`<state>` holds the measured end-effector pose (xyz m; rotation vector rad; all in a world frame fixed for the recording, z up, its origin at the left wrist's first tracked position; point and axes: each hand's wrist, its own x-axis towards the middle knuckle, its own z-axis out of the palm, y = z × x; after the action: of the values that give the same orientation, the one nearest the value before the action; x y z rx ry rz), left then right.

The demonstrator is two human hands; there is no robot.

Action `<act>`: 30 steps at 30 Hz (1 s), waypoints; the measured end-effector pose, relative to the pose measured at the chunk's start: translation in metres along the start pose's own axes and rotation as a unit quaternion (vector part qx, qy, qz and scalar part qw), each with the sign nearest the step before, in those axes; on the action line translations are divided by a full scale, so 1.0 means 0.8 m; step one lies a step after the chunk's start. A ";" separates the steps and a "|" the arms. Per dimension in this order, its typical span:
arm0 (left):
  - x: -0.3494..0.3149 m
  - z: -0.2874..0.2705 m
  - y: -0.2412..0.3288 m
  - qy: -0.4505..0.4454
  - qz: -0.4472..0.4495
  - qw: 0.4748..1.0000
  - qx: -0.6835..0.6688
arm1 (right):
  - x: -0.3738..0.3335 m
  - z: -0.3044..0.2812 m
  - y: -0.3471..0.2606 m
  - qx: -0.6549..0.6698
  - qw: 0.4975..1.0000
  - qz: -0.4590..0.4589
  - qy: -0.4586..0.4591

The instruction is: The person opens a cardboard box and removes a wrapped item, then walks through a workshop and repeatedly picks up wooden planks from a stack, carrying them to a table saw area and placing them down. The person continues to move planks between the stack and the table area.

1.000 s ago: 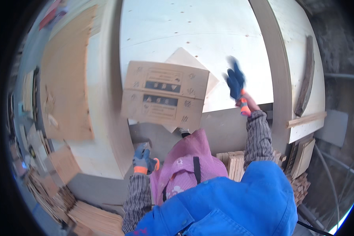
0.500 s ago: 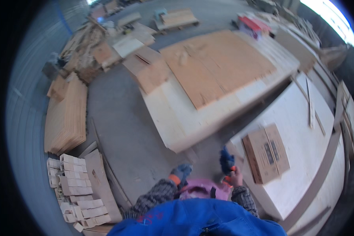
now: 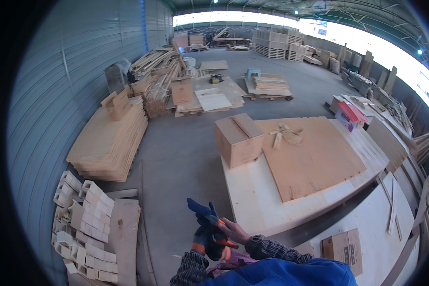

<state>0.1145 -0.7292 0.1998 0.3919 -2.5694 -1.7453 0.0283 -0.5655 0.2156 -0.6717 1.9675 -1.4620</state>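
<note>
Your head-worn fisheye, facing forward and down, your hands (image 3: 235, 232) close below, floor (image 3: 181, 157) beyond, roof (image 3: 350, 13) far off

White glare fills the long, curving window band (image 3: 352, 40); fisheye edges bow; distant pale wooden pallets (image 3: 270, 44) look perhaps soft.

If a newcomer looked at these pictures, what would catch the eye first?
Probably the large orange-brown board, lying on the pale plywood stack right of centre, with a cardboard box at its left. The dark blue glove held by the bare right hand, at lower middle, also stands out. Far behind, a bright strip runs under the roof.
</note>
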 end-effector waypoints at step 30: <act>0.571 -0.185 -0.039 -0.006 -0.122 0.879 -0.461 | 0.445 -0.262 -0.071 -0.151 0.918 -0.129 0.342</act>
<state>-0.2998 -0.9717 0.1673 0.6455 -1.4195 -2.7508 -0.3675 -0.6903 0.2601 -0.6145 2.7728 -1.7272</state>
